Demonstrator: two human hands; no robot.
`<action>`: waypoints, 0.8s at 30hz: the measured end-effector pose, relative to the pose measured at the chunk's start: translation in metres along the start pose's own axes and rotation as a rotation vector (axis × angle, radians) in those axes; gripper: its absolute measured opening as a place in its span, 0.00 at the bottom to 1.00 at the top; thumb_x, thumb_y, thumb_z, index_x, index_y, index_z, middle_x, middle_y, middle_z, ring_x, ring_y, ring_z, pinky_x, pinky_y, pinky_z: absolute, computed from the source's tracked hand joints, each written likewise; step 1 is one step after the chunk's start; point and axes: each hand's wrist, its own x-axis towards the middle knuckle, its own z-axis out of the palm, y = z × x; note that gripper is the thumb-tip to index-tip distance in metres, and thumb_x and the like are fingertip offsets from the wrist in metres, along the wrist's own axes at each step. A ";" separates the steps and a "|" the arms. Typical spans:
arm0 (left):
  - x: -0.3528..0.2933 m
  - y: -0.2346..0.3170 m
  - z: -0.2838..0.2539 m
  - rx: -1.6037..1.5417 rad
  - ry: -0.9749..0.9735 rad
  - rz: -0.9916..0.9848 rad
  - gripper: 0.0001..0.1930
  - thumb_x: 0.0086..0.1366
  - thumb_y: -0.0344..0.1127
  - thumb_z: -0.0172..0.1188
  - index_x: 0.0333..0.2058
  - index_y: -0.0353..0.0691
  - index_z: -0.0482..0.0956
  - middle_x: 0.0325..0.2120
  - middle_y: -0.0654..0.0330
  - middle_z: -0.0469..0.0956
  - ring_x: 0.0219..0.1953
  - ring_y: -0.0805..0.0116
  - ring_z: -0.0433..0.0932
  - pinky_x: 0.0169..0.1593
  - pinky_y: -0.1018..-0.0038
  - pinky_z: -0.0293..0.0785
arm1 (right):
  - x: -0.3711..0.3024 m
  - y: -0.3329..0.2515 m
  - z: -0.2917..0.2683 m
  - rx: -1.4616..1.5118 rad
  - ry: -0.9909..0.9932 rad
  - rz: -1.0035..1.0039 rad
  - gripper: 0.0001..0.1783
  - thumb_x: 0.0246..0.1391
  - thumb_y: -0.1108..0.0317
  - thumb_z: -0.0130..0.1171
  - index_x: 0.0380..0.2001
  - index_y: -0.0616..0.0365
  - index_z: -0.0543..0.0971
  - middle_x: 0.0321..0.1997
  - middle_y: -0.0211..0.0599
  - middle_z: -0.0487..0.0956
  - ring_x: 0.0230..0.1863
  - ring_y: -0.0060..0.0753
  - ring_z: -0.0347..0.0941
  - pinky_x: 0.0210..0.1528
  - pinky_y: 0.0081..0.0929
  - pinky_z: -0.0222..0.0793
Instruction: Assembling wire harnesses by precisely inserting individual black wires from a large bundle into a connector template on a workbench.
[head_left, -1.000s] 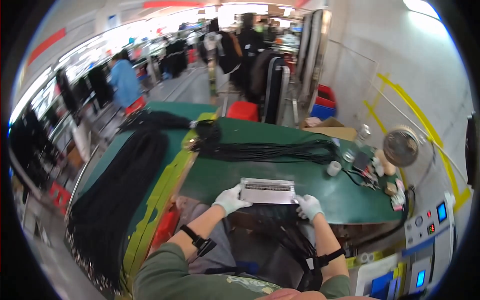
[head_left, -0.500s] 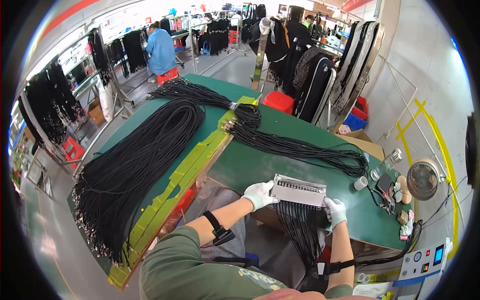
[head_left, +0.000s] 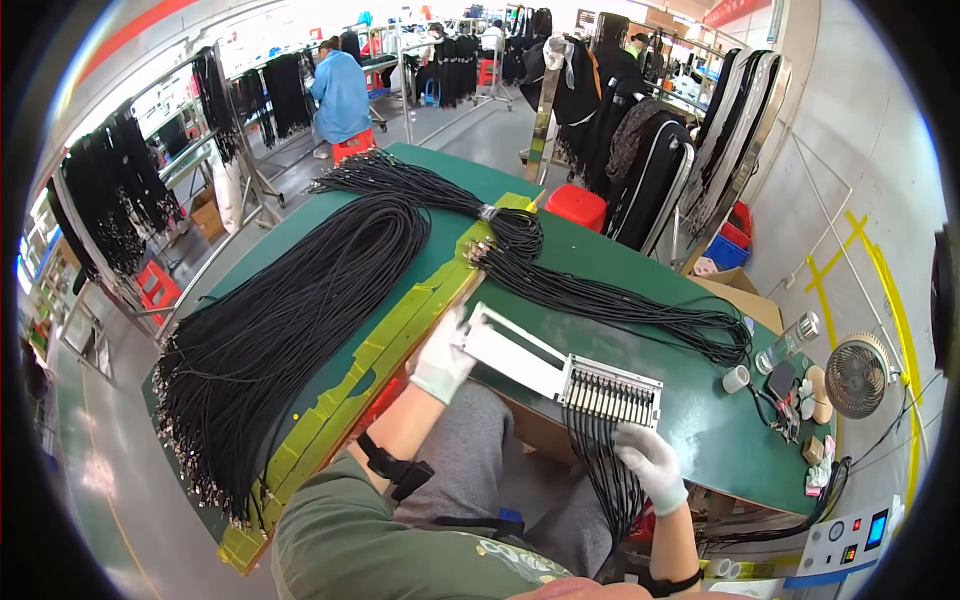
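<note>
A metal cable-holding fixture (head_left: 612, 394) lies at the near edge of the green table, with a row of black cable ends side by side in its slots. Its flat cover (head_left: 515, 362) is swung out to the left. My left hand (head_left: 443, 358), in a white glove, is closed around the cover's far left end. Black cables (head_left: 598, 450) hang from the fixture over the table edge toward my lap. Just below the fixture's right part, my gloved right hand (head_left: 650, 468) has its fingers curled against the cables; its fingertips are partly hidden.
A wooden rail with yellow tape (head_left: 400, 315) crosses the table (head_left: 500, 395). Bundles of black cables (head_left: 290, 290) lie left of it, another (head_left: 620, 300) to the right. Pliers (head_left: 765, 405), a glass bottle (head_left: 790, 342) and a small fan (head_left: 857, 375) stand right. A person (head_left: 341, 95) sits far off.
The fixture's cover has swung open to the left with my left hand, baring the row of cable ends. My right hand has moved from the fixture's right end down to the cables.
</note>
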 end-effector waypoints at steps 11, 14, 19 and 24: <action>-0.006 -0.023 0.000 2.237 -0.374 0.609 0.42 0.44 0.51 0.76 0.59 0.43 0.74 0.63 0.46 0.66 0.68 0.42 0.59 0.70 0.46 0.52 | -0.088 0.206 -0.088 0.022 0.456 0.386 0.29 0.55 0.56 0.68 0.54 0.66 0.76 0.48 0.37 0.81 0.50 0.29 0.75 0.56 0.27 0.68; 0.002 -0.054 0.022 2.410 -0.526 0.462 0.46 0.46 0.62 0.71 0.62 0.45 0.70 0.67 0.49 0.62 0.70 0.45 0.55 0.72 0.46 0.44 | -0.057 0.211 -0.070 0.220 0.248 0.279 0.32 0.55 0.57 0.69 0.57 0.65 0.74 0.54 0.36 0.79 0.56 0.29 0.72 0.63 0.29 0.63; 0.012 -0.076 0.028 2.673 -0.784 0.175 0.49 0.50 0.71 0.62 0.66 0.47 0.65 0.69 0.50 0.58 0.71 0.47 0.53 0.73 0.46 0.41 | 0.002 0.169 0.000 0.287 -0.118 0.232 0.31 0.54 0.60 0.69 0.58 0.63 0.74 0.57 0.32 0.77 0.59 0.27 0.70 0.64 0.30 0.61; 0.015 -0.077 0.028 2.661 -0.791 0.158 0.50 0.50 0.72 0.60 0.67 0.48 0.64 0.69 0.51 0.58 0.72 0.49 0.53 0.73 0.47 0.40 | 0.019 0.130 0.031 0.306 -0.137 0.159 0.28 0.56 0.62 0.67 0.57 0.64 0.75 0.53 0.35 0.79 0.52 0.30 0.74 0.59 0.32 0.67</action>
